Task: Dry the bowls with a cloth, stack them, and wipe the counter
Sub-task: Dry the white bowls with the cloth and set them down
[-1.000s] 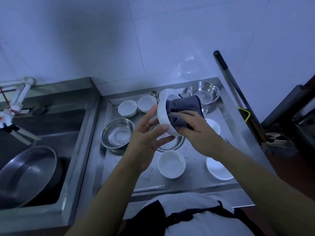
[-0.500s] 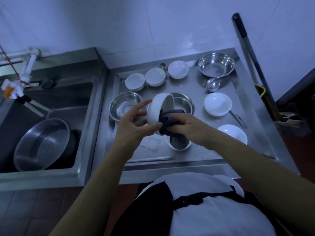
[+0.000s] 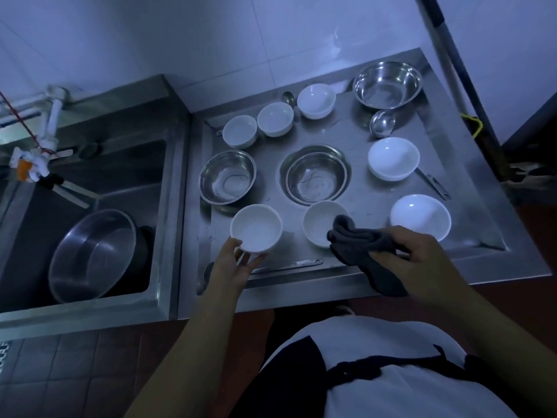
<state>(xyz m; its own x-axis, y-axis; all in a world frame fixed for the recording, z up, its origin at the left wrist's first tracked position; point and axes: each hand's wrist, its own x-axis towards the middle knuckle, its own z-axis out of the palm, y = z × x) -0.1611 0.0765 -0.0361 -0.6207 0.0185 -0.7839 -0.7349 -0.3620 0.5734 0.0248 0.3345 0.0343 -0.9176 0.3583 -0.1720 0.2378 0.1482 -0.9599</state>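
Observation:
A white bowl [image 3: 256,229] stands upright at the front left of the steel counter [image 3: 355,137]. My left hand [image 3: 232,262] holds its near rim, thumb on top and fingers underneath. My right hand [image 3: 422,257] grips a dark grey cloth [image 3: 364,245] near the counter's front edge. The cloth's tip overlaps the rim of a second white bowl [image 3: 319,223], just right of the first. Several more white bowls sit apart: three along the back [image 3: 275,119] and two on the right [image 3: 393,158].
Three steel bowls stand on the counter: centre [image 3: 315,176], left [image 3: 227,176], back right [image 3: 387,84]. A ladle [image 3: 382,123] lies near the back. A large steel basin [image 3: 93,254] fills the sink on the left. A long dark handle [image 3: 461,70] leans at the right wall.
The bowl, held tilted in the air and rubbed with the cloth, has come down upright onto the counter's front left. My right hand pulled the cloth out and moved right.

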